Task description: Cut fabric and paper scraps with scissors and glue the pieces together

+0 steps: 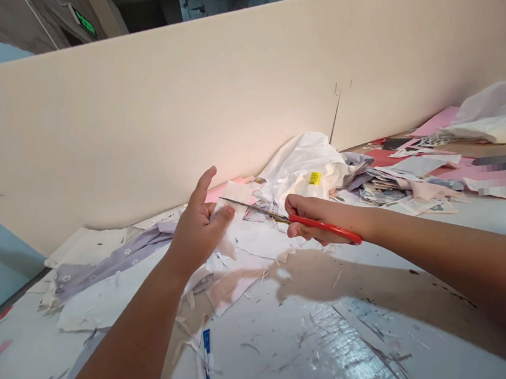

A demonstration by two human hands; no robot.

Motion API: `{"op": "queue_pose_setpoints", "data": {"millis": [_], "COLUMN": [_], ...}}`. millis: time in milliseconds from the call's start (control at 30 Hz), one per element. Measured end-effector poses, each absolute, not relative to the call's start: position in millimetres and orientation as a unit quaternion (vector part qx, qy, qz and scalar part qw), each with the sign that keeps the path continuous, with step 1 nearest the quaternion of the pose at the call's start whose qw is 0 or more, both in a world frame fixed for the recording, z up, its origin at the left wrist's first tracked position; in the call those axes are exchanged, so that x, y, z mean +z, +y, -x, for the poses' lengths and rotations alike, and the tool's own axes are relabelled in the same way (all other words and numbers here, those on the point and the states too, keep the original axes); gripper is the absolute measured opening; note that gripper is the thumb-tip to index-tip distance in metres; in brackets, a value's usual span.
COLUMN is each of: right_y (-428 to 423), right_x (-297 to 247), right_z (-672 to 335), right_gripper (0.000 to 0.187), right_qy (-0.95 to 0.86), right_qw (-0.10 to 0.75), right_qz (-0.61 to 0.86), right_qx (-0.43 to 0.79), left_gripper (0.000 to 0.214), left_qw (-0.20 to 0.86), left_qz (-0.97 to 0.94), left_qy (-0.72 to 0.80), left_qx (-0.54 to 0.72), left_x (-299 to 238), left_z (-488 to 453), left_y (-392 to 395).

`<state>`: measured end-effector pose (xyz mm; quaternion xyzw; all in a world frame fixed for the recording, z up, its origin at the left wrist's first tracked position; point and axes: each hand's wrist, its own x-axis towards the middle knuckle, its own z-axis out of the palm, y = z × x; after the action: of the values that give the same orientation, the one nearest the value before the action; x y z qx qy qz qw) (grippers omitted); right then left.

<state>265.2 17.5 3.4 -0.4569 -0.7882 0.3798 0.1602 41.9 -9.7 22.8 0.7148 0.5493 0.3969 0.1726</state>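
My left hand [202,222] pinches a small piece of thin white material [229,240] between thumb and fingers, with the index finger raised; I cannot tell whether it is cloth or paper. In my right hand [308,217] is a pair of scissors [327,227] with red handles, my fingers wrapped round them. Their metal blades point left and reach the white piece beside my left thumb. Below and behind both hands lie white scraps [258,237] and a pinkish piece [231,288].
Behind the table stands a tall cream panel [159,121]. A white bag [304,160] with a yellow label rests against it. Lilac flowered cloth [116,264] lies to the left, piled scraps [388,187] to the right. Thread bits and a blue strip [208,363] litter the white tabletop [290,366].
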Motion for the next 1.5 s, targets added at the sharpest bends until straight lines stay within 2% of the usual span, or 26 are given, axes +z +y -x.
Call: {"op": "queue_pose_setpoints", "data": {"millis": [133,300,533,733,900,967,1067,1200,1333,1400,1500], "right_y": [17.2,18.7,21.7,13.7,20.6,25.1,32.0,40.1,45.0,46.6,48.5], "right_x": [3.1,0.7,-6.9,-1.1,-2.7,-4.7,-9.7,-18.8,-26.9,-30.2,-35.2], "right_z": [-267.3,-268.5,-269.5,-269.1,-272.1,-273.7,-275.2,-274.8,-272.7,-271.4,-269.2], "right_gripper": [0.034,0.032,0.03,0.035,0.038,0.04,0.042,0.045,0.046,0.043,0.042], "right_qy": [-0.808,-0.805,-0.829,-0.833,-0.832,-0.837,-0.841,-0.843,-0.844,-0.838,-0.83], "right_qw": [0.147,0.142,0.205,0.18,0.216,0.218,0.205,0.159,0.116,0.102,0.079], "right_qz": [0.461,0.454,0.363,0.362,0.366,0.38,0.422,0.475,0.502,0.52,0.541], "right_qx": [0.336,0.355,0.372,0.376,0.356,0.328,0.268,0.199,0.148,0.132,0.112], "left_gripper": [0.066,0.066,0.066,0.069,0.073,0.072,0.063,0.053,0.042,0.035,0.026], "left_qw": [0.167,0.172,0.174,0.192,0.198,0.161,0.028,-0.027,-0.089,-0.061,0.064], "left_qz": [-0.717,-0.716,-0.714,-0.708,-0.709,-0.72,-0.738,-0.764,-0.79,-0.8,-0.808], "left_qy": [0.549,0.55,0.552,0.549,0.564,0.588,0.627,0.63,0.593,0.587,0.583], "left_qx": [0.395,0.394,0.394,0.401,0.375,0.333,0.247,0.137,0.124,0.11,0.047], "left_x": [23.8,23.1,24.1,24.5,20.7,13.0,-4.2,-23.6,-25.3,-22.5,-22.2], "left_z": [-41.8,-41.8,-41.6,-42.1,-35.8,-28.2,-12.0,3.9,-4.7,-15.2,-28.2], "left_y": [-10.3,-10.3,-10.7,-11.3,-4.9,3.6,20.7,37.3,36.1,30.8,22.5]}}
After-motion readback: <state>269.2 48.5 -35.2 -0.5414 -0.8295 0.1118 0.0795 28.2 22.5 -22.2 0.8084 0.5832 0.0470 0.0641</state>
